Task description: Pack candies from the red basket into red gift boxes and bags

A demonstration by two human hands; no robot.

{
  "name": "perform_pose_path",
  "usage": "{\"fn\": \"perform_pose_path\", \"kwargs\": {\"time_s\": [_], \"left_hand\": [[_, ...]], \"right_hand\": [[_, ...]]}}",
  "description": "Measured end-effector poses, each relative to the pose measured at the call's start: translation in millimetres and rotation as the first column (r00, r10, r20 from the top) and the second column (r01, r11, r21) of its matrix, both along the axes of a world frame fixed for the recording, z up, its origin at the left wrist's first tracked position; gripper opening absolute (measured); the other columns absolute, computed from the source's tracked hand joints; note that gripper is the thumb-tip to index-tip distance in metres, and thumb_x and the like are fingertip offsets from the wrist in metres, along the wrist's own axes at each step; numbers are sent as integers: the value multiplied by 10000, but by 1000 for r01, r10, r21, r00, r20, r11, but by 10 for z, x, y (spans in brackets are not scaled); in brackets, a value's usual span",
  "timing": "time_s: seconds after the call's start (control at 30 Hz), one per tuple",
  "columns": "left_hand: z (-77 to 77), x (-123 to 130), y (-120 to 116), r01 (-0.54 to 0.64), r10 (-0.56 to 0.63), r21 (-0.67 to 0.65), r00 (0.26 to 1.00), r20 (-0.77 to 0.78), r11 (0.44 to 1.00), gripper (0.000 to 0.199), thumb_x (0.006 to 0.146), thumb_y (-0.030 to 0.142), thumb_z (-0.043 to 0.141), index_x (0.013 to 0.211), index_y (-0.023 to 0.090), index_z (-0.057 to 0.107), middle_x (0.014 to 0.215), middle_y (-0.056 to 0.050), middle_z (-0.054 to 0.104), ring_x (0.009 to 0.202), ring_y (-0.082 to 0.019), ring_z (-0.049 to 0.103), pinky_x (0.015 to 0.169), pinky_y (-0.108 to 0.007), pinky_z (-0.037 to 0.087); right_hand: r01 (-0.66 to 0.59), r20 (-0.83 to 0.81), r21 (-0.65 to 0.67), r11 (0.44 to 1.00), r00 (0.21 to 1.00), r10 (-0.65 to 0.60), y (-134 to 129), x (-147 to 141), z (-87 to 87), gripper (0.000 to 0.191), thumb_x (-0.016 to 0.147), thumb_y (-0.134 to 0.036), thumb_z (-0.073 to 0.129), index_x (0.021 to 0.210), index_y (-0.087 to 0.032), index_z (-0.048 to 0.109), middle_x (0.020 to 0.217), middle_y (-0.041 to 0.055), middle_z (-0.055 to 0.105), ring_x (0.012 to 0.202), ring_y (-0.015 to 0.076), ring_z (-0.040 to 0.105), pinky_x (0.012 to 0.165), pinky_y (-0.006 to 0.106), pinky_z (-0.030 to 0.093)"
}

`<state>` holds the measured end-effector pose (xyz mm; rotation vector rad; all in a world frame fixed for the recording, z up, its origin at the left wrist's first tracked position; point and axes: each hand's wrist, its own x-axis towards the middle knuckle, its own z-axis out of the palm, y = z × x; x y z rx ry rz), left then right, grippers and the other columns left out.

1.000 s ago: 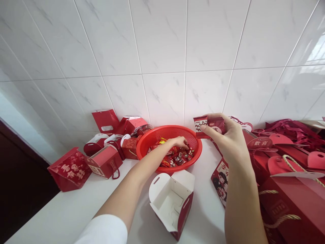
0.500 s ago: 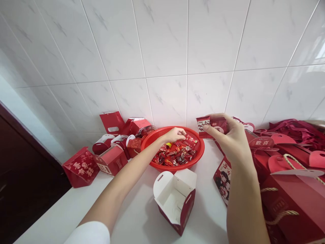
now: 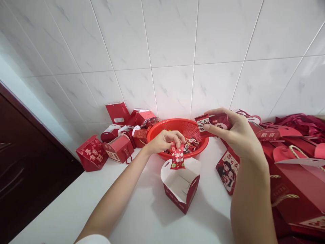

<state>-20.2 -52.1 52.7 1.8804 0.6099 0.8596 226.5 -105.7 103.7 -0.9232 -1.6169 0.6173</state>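
Looks like room in home, maybe kitchen; cannot tell for sure. White shiny tiles point(image 3: 172, 34) with grey streaks behind white table's point(image 3: 134, 220) back edge. Dark brown panel point(image 3: 27, 162) past left edge. Plastic basket point(image 3: 160, 130) by back edge, red paper boxes point(image 3: 120, 149) along it.

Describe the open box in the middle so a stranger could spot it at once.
On the white table, find the red basket near the tiled wall. The open box stands in front of it, partly hidden by the packet in the left hand. Unlike the red boxes either side, its top gapes open, showing white inside.
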Motion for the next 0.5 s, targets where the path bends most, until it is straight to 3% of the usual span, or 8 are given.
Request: {"fn": "perform_pose_path", "kwargs": {"time_s": [0.1, 0.23, 0.4, 0.5], "left_hand": [[-17, -58, -73, 26, -26, -5, 998, -53, 1000, 82, 624, 212, 787, 595, 171, 722, 1012, -103, 722, 1010, -256, 645, 847, -352, 536], [-95, -121, -134, 23, -26, -28, 993, -117, 999, 41, 676, 163, 712, 650, 148, 740, 823, -82, 732, 803, -195, 658, 726, -290, 528], [-187, -166, -202, 63, -85, -125, 979, -187, 990, 166, 697, 107, 611, 760, 138, 762, 815, -63, 757, 777, -177, 673, 713, -262, 535], [-190, -200, -215, 85, -106, -100, 968, -227, 991, 240, 729, 66, 565, 809, 146, 776, 844, -48, 770, 805, -166, 687, 736, -242, 541]], "right_hand": [[-76, 72, -52, 996, 994, 80, -37, -16, 20, 296, 749, -330, 765, 1004, -190, 712, 814, 27, 674, 667, 146, 578, 621, 283, 499], [-162, 185, -104, 981, 966, 180, -46, -80, 20, 256, 733, -330, 777, 937, -190, 716, 872, 38, 689, 629, 133, 559, 545, 262, 468], [-294, 302, -165, 941, 894, 332, -22, -184, 0, 166, 777, -302, 724, 913, -207, 714, 920, 46, 708, 790, 187, 626, 650, 282, 531], [-337, 387, -199, 920, 836, 390, -1, -236, -4, 148, 792, -288, 701, 922, -220, 722, 864, 28, 708, 753, 171, 604, 644, 270, 517]]}}
